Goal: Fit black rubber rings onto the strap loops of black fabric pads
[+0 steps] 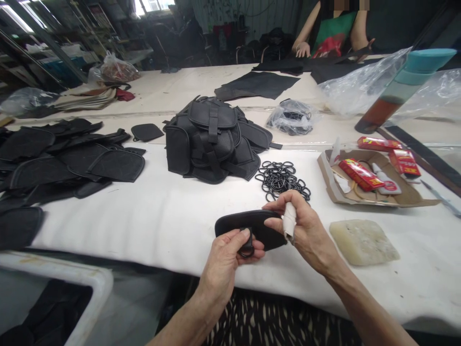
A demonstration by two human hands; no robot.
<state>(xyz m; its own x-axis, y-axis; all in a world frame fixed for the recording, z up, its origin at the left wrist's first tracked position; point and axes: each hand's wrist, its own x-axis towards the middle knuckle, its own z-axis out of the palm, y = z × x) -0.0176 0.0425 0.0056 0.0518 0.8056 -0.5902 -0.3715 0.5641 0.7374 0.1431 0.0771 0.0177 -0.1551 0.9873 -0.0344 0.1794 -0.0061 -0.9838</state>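
Observation:
Between my two hands is a black leather-like flap point(266, 222) with a rounded, piped edge, held just above the white table cover. My left hand point(234, 247) pinches a short black strap loop point(247, 240) on it, with a black ring point(246, 252) hanging from the loop. The thumb lies on top of the strap. My right hand point(297, 221) grips the flap's right end between thumb and fingers; one finger has a whitish wrap point(289, 221) around it. A heap of black rings point(281, 179) lies just beyond my right hand.
A pile of black pouch pieces point(212, 139) stands ahead, more flaps point(72, 158) at left. On the right are a cardboard tray point(327, 180) with glue boxes, a yellowish block point(363, 241), a knife point(439, 197) and a bottle point(403, 91). Another person point(333, 31) works across the table.

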